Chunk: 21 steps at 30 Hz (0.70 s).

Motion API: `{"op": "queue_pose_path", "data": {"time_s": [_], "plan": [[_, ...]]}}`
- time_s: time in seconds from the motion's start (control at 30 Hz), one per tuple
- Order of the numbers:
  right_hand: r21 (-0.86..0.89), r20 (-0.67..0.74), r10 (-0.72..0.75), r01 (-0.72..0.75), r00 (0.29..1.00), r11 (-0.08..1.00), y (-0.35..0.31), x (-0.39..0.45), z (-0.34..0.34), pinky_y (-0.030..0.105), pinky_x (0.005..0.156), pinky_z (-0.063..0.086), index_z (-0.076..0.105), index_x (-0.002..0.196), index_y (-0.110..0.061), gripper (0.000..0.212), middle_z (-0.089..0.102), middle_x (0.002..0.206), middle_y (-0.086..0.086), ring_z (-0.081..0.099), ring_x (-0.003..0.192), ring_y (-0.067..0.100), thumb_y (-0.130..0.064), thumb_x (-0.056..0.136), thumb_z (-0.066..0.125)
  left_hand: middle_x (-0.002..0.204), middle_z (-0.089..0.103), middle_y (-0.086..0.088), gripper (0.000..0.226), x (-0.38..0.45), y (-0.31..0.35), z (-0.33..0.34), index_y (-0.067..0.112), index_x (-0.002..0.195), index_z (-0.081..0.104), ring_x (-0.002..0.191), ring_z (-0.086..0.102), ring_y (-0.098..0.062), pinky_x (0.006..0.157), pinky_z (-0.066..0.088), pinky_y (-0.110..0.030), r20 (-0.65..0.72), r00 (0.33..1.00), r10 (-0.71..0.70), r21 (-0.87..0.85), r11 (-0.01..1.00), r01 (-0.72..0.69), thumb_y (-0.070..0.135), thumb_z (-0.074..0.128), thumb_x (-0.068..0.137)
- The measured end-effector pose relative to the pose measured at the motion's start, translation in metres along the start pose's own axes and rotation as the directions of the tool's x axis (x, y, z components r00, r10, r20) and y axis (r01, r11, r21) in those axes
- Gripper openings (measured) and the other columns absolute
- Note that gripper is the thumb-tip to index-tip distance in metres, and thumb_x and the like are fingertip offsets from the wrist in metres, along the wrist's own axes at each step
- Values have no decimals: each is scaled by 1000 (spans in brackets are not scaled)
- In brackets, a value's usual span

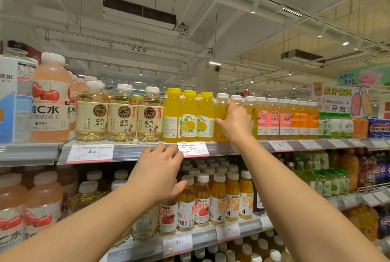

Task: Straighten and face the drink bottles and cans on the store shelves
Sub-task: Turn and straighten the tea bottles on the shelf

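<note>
Hiding bottle (238, 101), right hand (236, 123), grip likely closed

Both bare forearms are raised forward, toward twelve o'clock. The left hand (157, 172) is held palm-away with fingers loosely curled. The right hand (235, 123) is stretched higher, toward one o'clock, thumb spread to nine o'clock.

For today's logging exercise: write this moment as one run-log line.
right hand on white-capped juice bottle | left hand below top shelf edge | facing unfinished
</note>
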State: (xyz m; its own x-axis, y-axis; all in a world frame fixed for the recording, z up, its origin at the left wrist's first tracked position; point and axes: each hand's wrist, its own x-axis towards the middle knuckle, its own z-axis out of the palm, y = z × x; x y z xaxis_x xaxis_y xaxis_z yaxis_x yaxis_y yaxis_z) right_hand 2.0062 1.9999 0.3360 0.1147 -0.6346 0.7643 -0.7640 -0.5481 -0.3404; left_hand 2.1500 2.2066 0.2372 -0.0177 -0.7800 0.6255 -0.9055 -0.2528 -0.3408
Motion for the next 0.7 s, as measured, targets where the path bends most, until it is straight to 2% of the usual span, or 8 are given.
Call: {"op": "queue_pose_path", "data": {"time_s": [0.1,0.57,0.7], "plan": [[24,-8,7,-7,1000,1000,2,-8,5,47,85,57,46,138,-13,69,63,118,12,65,109,37,-51,88,75,149,44,2,73,0,1,0,24,144,41,129,44,-24,104,41,-43,1,1000,-2,4,1000,2,71,42,87],[31,26,-23,22,999,999,8,-13,5,47,85,57,52,130,-9,55,66,114,13,65,106,36,-44,92,73,145,48,-1,73,0,2,-3,22,144,43,127,45,-25,104,43,-44,13,1000,-4,-16,1000,5,69,46,88],[-32,-57,-68,66,996,997,4,-33,2,42,73,52,48,135,-12,54,59,119,12,66,99,37,-42,94,68,147,47,-1,74,-1,1,-2,22,145,42,129,45,-25,104,44,-45,6,1000,1,-29,1000,-1,68,47,88]]}}
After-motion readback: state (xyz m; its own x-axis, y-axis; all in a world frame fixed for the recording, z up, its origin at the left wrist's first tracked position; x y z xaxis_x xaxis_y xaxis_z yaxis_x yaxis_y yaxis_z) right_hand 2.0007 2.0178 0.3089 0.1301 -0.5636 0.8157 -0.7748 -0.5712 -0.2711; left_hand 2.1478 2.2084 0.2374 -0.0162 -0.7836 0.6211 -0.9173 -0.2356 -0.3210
